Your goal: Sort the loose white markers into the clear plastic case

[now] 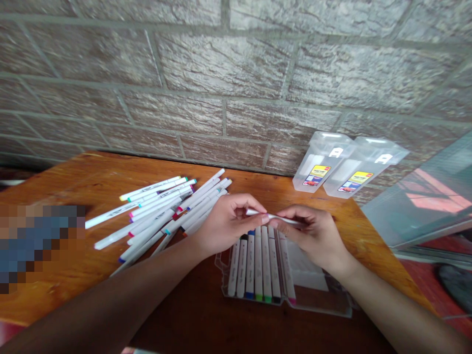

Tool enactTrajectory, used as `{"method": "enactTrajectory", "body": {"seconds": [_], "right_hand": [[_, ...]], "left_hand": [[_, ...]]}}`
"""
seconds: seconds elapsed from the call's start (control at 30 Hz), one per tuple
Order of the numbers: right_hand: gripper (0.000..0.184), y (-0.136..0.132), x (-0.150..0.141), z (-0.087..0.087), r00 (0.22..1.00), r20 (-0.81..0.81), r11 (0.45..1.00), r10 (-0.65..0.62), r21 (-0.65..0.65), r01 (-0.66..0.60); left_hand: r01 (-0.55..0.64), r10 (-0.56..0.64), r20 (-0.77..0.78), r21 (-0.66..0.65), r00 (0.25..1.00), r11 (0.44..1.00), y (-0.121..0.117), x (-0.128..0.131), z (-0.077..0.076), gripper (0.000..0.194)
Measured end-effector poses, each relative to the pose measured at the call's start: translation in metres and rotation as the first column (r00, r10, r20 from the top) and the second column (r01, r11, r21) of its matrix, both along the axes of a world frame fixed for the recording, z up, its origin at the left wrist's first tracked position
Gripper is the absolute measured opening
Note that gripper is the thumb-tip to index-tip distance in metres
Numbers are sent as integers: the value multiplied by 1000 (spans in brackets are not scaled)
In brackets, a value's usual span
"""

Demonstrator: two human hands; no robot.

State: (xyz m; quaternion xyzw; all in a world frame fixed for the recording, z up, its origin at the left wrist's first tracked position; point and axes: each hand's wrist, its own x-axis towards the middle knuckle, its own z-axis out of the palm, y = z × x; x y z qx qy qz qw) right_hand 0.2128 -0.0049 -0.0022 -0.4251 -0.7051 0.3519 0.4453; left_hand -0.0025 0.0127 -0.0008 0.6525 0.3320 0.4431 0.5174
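Note:
Both my hands hold one white marker (pixel 273 215) level above an open clear plastic case. My left hand (pixel 236 216) pinches its left end between thumb and fingers. On the other end, my right hand (pixel 313 236) is closed with thumb and fingertips. Below them lies the clear case (pixel 320 310), where several white markers (pixel 258 268) stand side by side in its left part, with blue, green, black and pink ends toward me. A white sheet (pixel 304 268) shows in the case's right part, partly hidden by my right hand.
A loose pile of white markers (pixel 158 211) with coloured ends spreads left of my left hand on the wooden table (pixel 106 169). Two clear marker boxes (pixel 313 162) with yellow labels stand at the back right by the brick wall (pixel 221 88). A blurred-out patch covers the far left.

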Motion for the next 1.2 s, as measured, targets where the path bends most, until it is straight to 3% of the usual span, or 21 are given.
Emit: {"method": "enactTrajectory", "body": {"seconds": [0.63,0.93,1.2], "right_hand": [[16,5,4,7,986,-157,990,-48,-140,26],[24,4,2,8,968,-234,976,-90,-214,39],[17,1,4,6,954,-294,977,-59,-213,-5]], "left_hand": [[-3,32,192,-150,981,989,6,-5,1,23],[-39,119,304,-257,945,966,7,-4,1,18],[-53,203,429,-334,880,941,8,-4,3,15]]}}
